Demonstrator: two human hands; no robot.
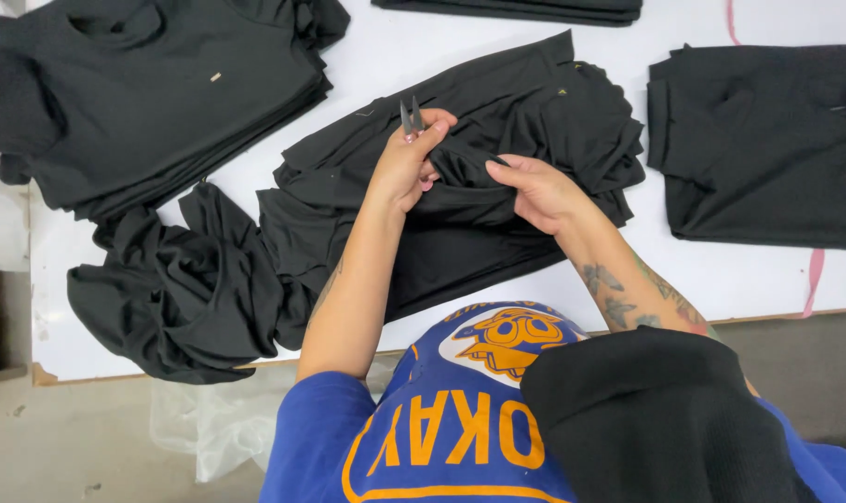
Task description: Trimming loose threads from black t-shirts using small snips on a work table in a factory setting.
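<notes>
A black garment (497,112) lies crumpled in the middle of the white table (385,56). My left hand (409,163) pinches a fold of it and also holds small metal thread snips (411,119), blades pointing up and away. My right hand (539,191) grips the same fold of fabric just to the right, fingers curled into the cloth. Both hands sit close together above the garment's middle.
A stack of folded black garments (153,84) lies at the far left, another stack (767,140) at the right, a third (534,9) at the far edge. A loose black heap (181,289) hangs near the table's front edge. Black cloth (656,419) drapes over my right shoulder. Clear plastic (209,419) lies below.
</notes>
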